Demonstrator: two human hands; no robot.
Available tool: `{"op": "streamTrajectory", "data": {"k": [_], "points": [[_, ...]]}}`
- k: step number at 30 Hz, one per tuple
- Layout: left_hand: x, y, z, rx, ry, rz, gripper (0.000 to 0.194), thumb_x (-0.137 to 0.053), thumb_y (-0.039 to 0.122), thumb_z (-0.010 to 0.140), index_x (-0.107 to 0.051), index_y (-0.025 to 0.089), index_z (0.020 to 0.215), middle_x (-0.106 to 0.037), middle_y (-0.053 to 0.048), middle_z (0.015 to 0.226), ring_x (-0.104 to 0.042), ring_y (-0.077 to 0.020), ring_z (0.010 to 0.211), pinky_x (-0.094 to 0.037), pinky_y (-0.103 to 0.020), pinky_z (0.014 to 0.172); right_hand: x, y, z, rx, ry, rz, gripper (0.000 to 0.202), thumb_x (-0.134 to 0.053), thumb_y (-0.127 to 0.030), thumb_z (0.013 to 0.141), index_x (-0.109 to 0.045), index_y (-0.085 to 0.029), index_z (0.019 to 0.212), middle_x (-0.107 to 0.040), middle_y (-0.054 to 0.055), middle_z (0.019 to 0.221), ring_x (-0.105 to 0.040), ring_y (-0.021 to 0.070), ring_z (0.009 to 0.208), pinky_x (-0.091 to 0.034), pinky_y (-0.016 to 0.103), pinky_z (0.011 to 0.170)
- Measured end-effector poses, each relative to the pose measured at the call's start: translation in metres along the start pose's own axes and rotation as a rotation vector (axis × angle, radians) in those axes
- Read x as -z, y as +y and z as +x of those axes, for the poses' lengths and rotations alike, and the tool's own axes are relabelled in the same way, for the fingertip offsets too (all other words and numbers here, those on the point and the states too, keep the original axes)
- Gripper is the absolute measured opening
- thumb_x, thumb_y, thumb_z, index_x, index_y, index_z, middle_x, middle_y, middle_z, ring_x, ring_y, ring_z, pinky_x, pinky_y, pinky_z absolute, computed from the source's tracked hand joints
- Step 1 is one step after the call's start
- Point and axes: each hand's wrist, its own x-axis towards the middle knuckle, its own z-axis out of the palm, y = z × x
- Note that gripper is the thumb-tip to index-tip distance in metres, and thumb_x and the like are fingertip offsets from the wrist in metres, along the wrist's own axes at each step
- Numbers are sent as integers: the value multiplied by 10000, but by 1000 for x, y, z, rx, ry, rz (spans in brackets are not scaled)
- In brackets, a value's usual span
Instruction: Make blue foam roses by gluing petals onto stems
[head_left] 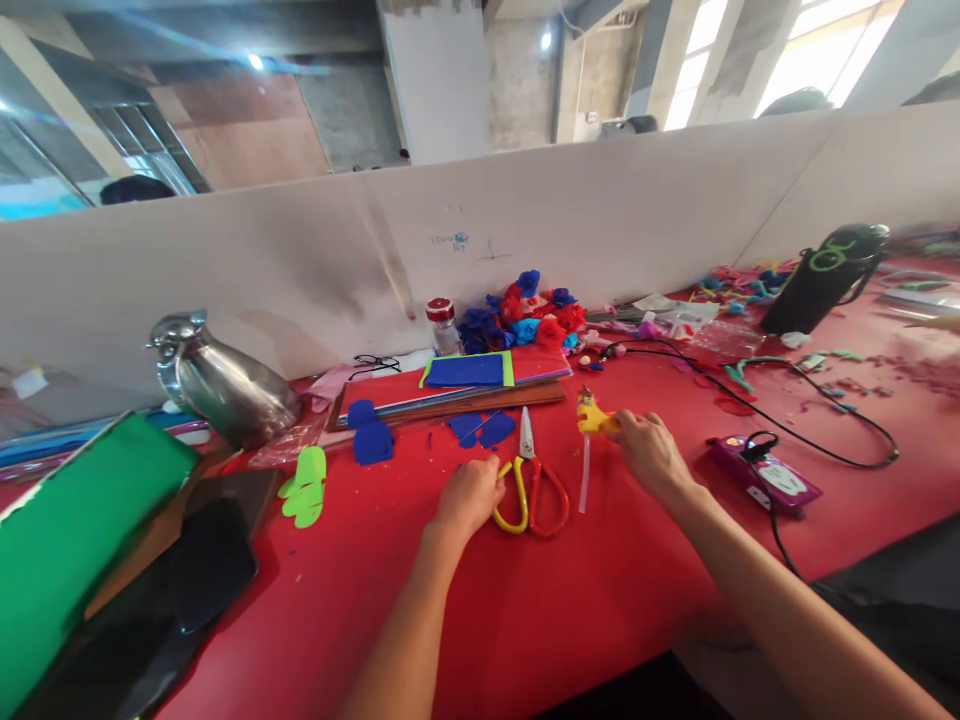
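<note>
My left hand (471, 495) is closed, its fingertips pinched together beside the yellow handle loop of the scissors (526, 440); anything between them is too small to make out. The scissors lie with their blades pointing away and one red handle loop. My right hand (651, 452) grips the end of a yellow glue gun (592, 416), and a clear glue stick (584, 475) sticks out of it toward me. Just beyond my left hand lie cut blue pieces (495, 430). Farther left are more blue pieces (373, 442) and light green cut pieces (306, 490).
A steel jug (229, 385), green sheet (97, 540) and black phone (215, 560) are at left. Stacked coloured sheets (450, 395), a jar (442, 325) and paper flowers (525, 320) line the partition. At right are a purple power strip (765, 475), black cable (817, 464) and black bottle (825, 275).
</note>
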Motion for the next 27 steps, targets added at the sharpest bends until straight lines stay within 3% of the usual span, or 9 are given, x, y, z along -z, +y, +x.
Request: {"op": "streamTrajectory", "data": {"k": [4,11,14,16,18,23,27], "points": [[-11,32,-1,-10,-69,-73,208,-460,169,816,-606,184,964,-706,-100,859,-672,-210,798,-436,-259,636,16,24,7,-100,191,87,205,-486,-247,857,-601,-132,983,-696,144,917,-598,254,834,-392,326,747],[-37,118,25,90,-35,-222,284,-402,210,880,-578,169,1099,-699,-139,986,-664,-230,904,-466,-288,719,40,46,17,-228,421,306,244,-523,-352,812,-640,-185,946,-712,95,894,-620,237,762,-409,313,649],[-41,130,41,22,-9,-385,288,-383,273,908,-608,181,1062,-702,-131,997,-660,-228,906,-466,-299,737,40,46,14,-220,443,343,259,-515,-365,810,-650,-186,939,-714,90,871,-608,222,714,-403,305,610],[-40,117,47,-77,20,-497,241,-437,242,885,-648,197,991,-708,-106,1010,-651,-214,929,-462,-290,771,36,44,11,-184,420,317,249,-516,-350,805,-654,-184,930,-715,94,862,-597,227,706,-399,310,611],[-34,89,48,-70,139,-540,218,-470,159,847,-680,192,896,-714,-102,990,-643,-209,936,-454,-294,812,27,36,8,-106,385,276,223,-509,-308,804,-653,-183,919,-714,96,857,-588,233,718,-403,320,644],[-19,-4,27,176,534,-552,209,-493,109,805,-681,177,866,-714,-103,903,-644,-216,832,-463,-333,798,-1,2,9,215,231,192,222,-458,-152,818,-634,-153,952,-700,108,871,-567,226,776,-394,319,750],[-21,-53,11,319,781,-540,243,-493,115,795,-653,162,973,-686,-108,918,-628,-217,848,-468,-341,807,-13,-11,14,347,120,126,269,-402,-95,841,-638,-146,959,-693,108,847,-542,231,796,-384,314,762]]}}
